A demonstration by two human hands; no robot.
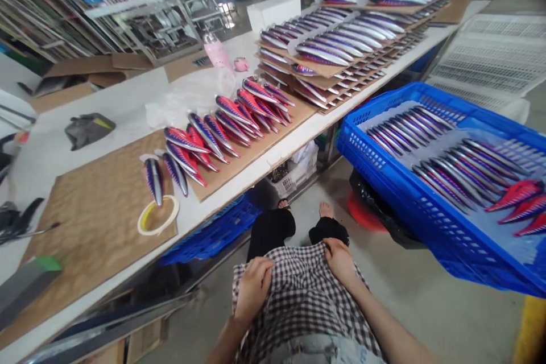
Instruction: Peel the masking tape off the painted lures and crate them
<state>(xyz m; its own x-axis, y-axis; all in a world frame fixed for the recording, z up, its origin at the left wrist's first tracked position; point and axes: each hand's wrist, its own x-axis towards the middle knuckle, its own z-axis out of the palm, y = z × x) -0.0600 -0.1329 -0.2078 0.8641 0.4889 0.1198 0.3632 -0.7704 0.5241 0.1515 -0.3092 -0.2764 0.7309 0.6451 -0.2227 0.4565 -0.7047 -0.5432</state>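
My left hand (pixel 255 285) lies closed over the left edge of a brown-and-white checked apron (pixel 302 290) on my lap. Across from it, my right hand (pixel 339 259) has its fingers curled round the apron's right edge. The cloth stretches between the two hands. On the table ahead, a pile of red, purple and silver fishing lures (pixel 222 125) rests on cardboard. One lure (pixel 154 181) points at a roll of masking tape (pixel 157 232) near the table's front edge.
A blue crate (pixel 384 182) with rows of lures stands at my right. Stacked cardboard sheets of lures (pixel 341 45) rise at the table's far right. A pink bottle (pixel 217 54), plastic film (pixel 187 99) and a grey cloth (pixel 89 129) lie further back.
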